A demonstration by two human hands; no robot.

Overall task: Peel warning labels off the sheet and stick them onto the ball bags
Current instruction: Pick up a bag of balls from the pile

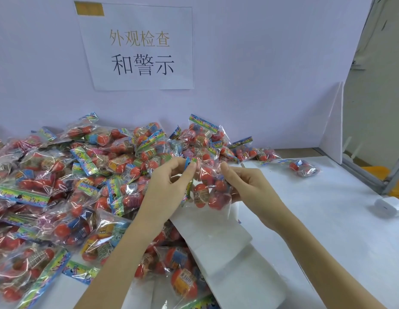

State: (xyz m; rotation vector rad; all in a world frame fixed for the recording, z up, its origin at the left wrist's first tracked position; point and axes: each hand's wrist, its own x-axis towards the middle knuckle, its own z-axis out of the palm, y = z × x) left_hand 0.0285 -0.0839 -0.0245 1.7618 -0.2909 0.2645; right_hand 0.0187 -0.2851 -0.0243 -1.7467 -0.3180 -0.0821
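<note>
Holding a crinkly clear plastic bag of red balls (207, 188) above the white worktop (327, 219), both hands, left (169, 181) and right (245, 186), pinched its edges, where slippery film risked slipping or creasing.

Your one head camera looks forward and down at the worktop (327, 219) from close above its near edge. It faces the wall sign (140, 47) straight behind the worktop.
</note>
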